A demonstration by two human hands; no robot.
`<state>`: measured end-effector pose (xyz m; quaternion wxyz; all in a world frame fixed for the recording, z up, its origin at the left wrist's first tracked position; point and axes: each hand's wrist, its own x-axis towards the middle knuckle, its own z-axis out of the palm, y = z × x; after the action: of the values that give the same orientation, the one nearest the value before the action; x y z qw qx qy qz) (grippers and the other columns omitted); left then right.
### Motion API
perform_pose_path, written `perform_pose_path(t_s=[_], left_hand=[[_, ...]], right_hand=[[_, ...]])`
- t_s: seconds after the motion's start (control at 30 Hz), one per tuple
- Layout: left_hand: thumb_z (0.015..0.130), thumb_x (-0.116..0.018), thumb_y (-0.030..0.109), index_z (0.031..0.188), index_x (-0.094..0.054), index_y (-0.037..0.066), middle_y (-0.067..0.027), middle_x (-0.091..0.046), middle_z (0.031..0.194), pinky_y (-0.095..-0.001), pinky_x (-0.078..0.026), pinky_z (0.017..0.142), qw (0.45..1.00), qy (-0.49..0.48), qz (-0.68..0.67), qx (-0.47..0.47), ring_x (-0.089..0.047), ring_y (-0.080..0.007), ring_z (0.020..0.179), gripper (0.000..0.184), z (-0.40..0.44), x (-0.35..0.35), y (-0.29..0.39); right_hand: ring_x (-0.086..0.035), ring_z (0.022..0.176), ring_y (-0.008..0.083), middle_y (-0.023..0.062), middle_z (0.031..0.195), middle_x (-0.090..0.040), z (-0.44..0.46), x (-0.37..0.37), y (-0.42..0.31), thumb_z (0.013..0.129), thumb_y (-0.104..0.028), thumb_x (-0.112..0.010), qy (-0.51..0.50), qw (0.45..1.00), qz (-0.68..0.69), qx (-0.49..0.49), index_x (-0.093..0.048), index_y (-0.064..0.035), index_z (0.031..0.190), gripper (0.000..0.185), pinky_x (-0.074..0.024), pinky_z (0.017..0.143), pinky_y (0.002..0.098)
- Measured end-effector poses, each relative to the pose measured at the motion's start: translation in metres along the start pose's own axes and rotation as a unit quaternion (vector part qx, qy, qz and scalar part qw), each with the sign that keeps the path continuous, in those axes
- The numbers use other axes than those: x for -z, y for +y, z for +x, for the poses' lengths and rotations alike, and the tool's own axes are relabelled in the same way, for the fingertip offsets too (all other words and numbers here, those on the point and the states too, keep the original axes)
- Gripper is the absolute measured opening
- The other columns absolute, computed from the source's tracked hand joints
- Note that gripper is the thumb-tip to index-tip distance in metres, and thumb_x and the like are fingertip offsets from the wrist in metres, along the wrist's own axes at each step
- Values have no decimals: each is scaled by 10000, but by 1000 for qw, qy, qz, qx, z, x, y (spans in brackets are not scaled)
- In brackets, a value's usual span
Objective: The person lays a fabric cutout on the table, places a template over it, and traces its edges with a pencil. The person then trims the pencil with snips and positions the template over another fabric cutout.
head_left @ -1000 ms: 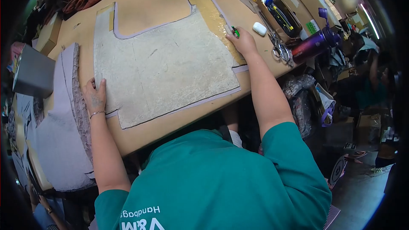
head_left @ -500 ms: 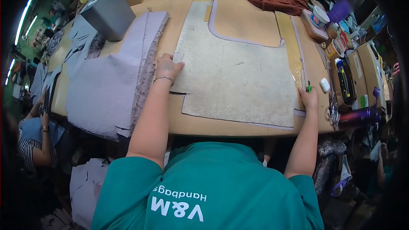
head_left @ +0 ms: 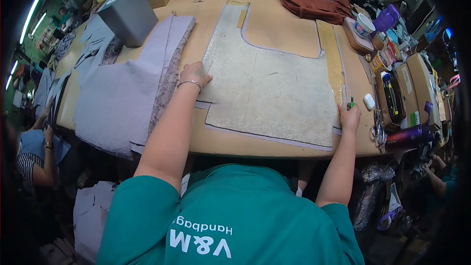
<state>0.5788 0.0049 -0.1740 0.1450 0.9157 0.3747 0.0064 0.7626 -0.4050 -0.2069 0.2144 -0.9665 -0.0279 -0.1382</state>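
Observation:
A large pale, worn pattern template (head_left: 274, 88) with a U-shaped cut-out lies over lavender fabric (head_left: 265, 141), whose margin shows along the lower and left edges. My left hand (head_left: 195, 74), with a bracelet at the wrist, grips the template's left edge, thumb on top and fingers curled. At the right edge, beside a yellow taped strip (head_left: 335, 61), my right hand (head_left: 349, 118) is closed round a green pen (head_left: 352, 102). Its fingertips are near the template's lower right edge; exact contact is hard to make out.
Left of the template lies a stack of lavender fabric (head_left: 122, 93), with a grey metal block (head_left: 128, 14) on it. A white case (head_left: 369, 101), scissors (head_left: 378, 132), a purple bottle (head_left: 407, 137) and an open box (head_left: 414, 86) line the right side. Brown cloth (head_left: 309, 2) lies at the back.
The template has shifted slightly over the fabric: more lavender margin shows at the lower and left edges, less at the right. Both hands stay at its edges. The view has moved a little.

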Motion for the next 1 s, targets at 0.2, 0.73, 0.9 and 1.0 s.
perform_pose_path(t_s=[0.2, 0.73, 0.9, 1.0], left_hand=[[612, -695, 263, 960, -531, -20, -191, -547, 990, -350, -447, 760, 995, 14, -59, 81, -550, -309, 883, 477, -2, -4, -2], [625, -669, 61, 977, -484, -30, -85, -560, 821, -285, -486, 573, 883, -151, -439, 65, -561, -162, 686, 408, 0, 9, -16], [634, -663, 82, 1061, -426, -23, -107, -552, 858, -296, -485, 583, 885, -132, -443, 56, -556, -173, 722, 500, -1, 5, -14], [618, -675, 98, 1070, -412, -19, -125, -544, 843, -314, -477, 564, 879, -96, -465, 38, -555, -187, 694, 535, -2, 4, -14]], right_hand=[[-544, 804, 325, 200, 843, -565, 5, 2, 4, 607, -259, -698, -60, 997, 41, -36, -538, 49, 845, 421, -421, 725, 375], [-576, 732, 296, 192, 787, -582, 10, 12, 0, 550, -275, -746, -98, 988, 87, -81, -541, 41, 770, 436, -448, 658, 349], [-576, 729, 291, 188, 776, -581, 11, 9, 5, 550, -275, -744, -93, 989, 90, -68, -537, 41, 767, 435, -447, 654, 351], [-572, 676, 261, 177, 728, -580, 12, 7, 7, 558, -260, -741, -89, 990, 95, -53, -534, 45, 756, 419, -445, 620, 338]])
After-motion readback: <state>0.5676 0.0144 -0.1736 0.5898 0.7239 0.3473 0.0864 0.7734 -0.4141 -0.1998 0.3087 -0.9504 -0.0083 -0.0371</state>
